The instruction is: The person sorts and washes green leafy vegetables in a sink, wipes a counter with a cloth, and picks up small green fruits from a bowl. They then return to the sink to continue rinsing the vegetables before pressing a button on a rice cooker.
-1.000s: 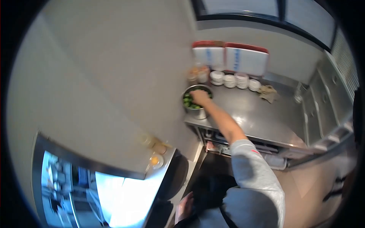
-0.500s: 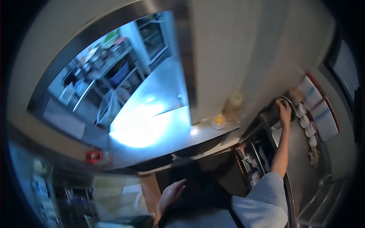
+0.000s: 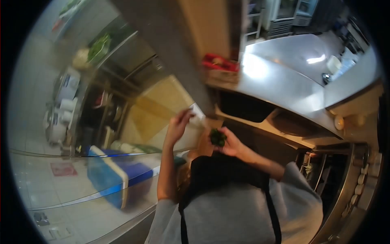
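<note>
Dark leafy greens [image 3: 218, 138] sit in my right hand [image 3: 231, 143], whose fingers are wrapped round them in front of the black apron [image 3: 223, 173]. To the left and a little higher, my left hand [image 3: 178, 125] is raised with its fingers curled; whether anything small is between them is hidden by blur. The two hands are apart, and the left one does not touch the greens.
A steel counter [image 3: 284, 77] runs across the upper right, with a red container [image 3: 219, 63] at its left end. A blue bin [image 3: 107, 179] stands at lower left behind glass. Shelves with leafy greens [image 3: 99, 48] are at upper left. Stacked cups [image 3: 359, 189] line the right.
The view has turned left. My right hand has come back from the dark container by the cups to the front of my body, now with greens in it. My left hand is raised higher.
</note>
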Demonstrator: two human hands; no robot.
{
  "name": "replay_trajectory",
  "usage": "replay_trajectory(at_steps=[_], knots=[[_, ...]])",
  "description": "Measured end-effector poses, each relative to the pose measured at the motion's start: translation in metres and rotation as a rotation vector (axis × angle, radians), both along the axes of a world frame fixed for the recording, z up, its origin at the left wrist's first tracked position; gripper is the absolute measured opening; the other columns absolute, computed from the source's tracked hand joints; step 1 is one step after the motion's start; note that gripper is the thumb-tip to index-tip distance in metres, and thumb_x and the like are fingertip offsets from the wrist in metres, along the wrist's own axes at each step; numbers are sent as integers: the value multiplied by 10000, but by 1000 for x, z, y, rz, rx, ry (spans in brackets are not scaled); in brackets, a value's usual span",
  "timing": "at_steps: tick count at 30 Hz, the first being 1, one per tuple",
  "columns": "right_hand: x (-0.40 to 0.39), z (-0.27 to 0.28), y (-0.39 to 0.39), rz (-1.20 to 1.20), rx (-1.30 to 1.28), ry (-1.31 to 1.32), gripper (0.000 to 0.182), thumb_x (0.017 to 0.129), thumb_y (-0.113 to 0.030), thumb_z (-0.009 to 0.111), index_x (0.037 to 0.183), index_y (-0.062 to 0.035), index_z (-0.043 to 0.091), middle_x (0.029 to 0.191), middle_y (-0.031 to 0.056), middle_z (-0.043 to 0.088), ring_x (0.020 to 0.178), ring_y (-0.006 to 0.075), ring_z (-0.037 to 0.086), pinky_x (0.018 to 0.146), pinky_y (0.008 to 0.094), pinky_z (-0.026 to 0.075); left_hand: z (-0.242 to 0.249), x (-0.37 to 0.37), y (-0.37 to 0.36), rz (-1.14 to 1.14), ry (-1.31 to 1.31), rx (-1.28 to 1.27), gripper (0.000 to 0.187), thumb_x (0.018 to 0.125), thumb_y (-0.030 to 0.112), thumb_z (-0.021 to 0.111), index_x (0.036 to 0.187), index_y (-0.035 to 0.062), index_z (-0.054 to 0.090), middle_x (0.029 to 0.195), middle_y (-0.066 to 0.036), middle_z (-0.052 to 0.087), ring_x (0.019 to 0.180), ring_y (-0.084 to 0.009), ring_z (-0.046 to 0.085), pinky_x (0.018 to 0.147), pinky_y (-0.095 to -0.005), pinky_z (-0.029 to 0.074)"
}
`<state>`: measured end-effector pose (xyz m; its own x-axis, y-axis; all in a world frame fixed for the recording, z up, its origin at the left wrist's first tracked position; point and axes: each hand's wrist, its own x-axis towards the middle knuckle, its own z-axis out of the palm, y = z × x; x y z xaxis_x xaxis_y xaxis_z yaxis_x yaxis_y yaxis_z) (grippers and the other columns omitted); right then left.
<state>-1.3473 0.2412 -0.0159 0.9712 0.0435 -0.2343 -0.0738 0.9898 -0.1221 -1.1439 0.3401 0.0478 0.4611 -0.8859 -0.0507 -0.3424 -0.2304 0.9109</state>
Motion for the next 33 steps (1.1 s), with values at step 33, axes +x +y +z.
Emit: replay_trajectory(at_steps=[33], knots=[[572, -5, -136, -721, 138, -87, 218, 878, -266, 473, 1003, -97, 528, 1095, 100, 553, 916, 253, 574, 721, 381, 522, 131, 657, 23, 490, -111, -392, 478, 952, 263, 342, 1379, 97, 203, 1350, -157, 344, 1238, -289, 346, 995, -418, 293]])
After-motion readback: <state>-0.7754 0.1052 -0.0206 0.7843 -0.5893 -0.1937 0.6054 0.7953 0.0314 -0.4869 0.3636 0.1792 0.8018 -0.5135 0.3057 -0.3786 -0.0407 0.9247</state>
